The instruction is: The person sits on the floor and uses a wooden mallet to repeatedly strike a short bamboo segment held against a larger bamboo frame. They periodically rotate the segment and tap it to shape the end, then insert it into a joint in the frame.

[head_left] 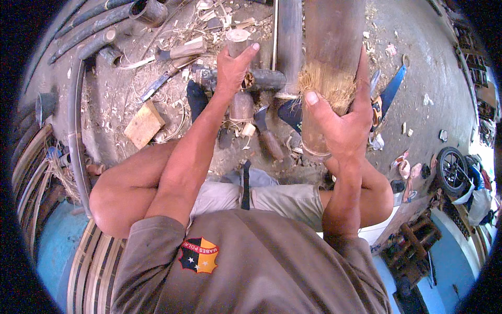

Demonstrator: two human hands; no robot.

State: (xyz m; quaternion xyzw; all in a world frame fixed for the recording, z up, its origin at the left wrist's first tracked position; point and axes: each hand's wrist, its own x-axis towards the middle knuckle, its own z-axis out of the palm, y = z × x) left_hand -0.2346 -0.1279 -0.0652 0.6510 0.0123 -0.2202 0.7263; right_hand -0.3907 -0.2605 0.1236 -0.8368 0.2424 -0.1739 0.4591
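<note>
My left hand (234, 68) is wrapped round a short cylindrical wooden piece (238, 47), whose pale round end shows above my fist. Below that hand another cylindrical section (241, 107) shows; whether both are one piece I cannot tell. A dark bamboo length (269, 79) lies crosswise beside my left fingers. My right hand (345, 125) grips a thick brown bamboo tube (333, 36) from its right side, thumb on the front. Frayed straw-coloured fibre (328, 81) shows in a band on the tube, just above that thumb. The tube's far end runs out of the picture.
Wood shavings cover the floor. Nearby lie a knife (157, 85), a wooden block (145, 124), a wooden-handled tool (269, 138) and a blue saw (393, 90). Bamboo poles (99, 23) lie at the far left, and a wheel (452, 171) stands at right.
</note>
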